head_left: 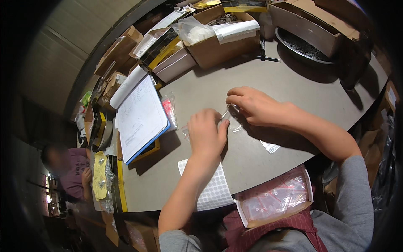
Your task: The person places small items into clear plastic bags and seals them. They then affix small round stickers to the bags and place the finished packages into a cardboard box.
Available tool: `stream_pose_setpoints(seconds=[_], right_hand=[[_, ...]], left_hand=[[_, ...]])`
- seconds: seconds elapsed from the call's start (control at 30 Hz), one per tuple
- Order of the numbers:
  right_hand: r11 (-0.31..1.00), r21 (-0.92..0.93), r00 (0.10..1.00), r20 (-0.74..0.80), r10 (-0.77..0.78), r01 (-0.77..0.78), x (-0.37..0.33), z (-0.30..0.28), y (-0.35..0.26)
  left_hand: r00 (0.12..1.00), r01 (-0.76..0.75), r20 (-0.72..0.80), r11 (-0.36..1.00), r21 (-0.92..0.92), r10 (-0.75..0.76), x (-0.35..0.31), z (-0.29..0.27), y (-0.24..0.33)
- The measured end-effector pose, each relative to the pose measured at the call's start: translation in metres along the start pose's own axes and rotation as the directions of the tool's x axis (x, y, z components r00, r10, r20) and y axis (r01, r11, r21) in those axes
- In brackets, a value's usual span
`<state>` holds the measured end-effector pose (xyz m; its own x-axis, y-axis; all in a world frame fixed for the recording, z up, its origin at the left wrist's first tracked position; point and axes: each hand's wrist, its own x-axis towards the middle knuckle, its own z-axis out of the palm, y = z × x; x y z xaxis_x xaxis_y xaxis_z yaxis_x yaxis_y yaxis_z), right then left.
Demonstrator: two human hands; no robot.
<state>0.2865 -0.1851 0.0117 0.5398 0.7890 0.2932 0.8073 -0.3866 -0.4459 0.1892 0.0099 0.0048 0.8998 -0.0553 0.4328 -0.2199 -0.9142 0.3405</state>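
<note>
Both hands are working the same little thing at the middle of the grey round-edged table [268, 75]. My left hand [205, 134] is curled knuckles-up with its fingers pressed down on one end of a small clear plastic zip bag [233, 122], and my right hand [256, 106] pinches the bag's far end between thumb and fingertips. The bag lies flat on the tabletop right between the two hands, mostly hidden under them, so I can't tell what's inside it.

If I had to say how to do this bit well: keep the left hand pinning the film so it doesn't skate on the smooth table, and run the right-hand pinch evenly along the strip instead of jabbing at it. That thin film is slippery and crinkles easily.

Texture-wise it's a mixed bag. Near me, just under my left forearm, there's a white sheet of small round stickers [214, 189], matte and papery. To the near right sits a shallow white tray of red-striped clear bags [275, 197], all glossy. Another loose clear bag [270, 146] lies just beside my right forearm. To the left is a white paper pad with a blue edge [140, 117], and at the far side an open brown cardboard box [218, 42] with rough, dull walls.
</note>
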Motion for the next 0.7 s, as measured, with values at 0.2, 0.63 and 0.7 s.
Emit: stream_pose_setpoints(seconds=[0.2,0.63,0.7], right_hand=[[0.99,0.072,0.96,-0.262,-0.102,0.125,0.01,0.003,0.011],[0.853,0.516,0.933,-0.339,0.123,0.075,0.004,-0.015,-0.026],[0.831,0.554,0.949,-0.285,0.131,0.052,0.002,-0.012,-0.029]], left_hand=[[0.997,0.056,-0.039,0.961,-0.272,-0.069,0.003,-0.007,-0.007],[0.923,0.347,0.183,0.526,-0.777,-0.339,0.002,-0.033,-0.003],[0.936,0.306,0.154,0.511,-0.803,-0.318,0.002,-0.033,-0.003]])
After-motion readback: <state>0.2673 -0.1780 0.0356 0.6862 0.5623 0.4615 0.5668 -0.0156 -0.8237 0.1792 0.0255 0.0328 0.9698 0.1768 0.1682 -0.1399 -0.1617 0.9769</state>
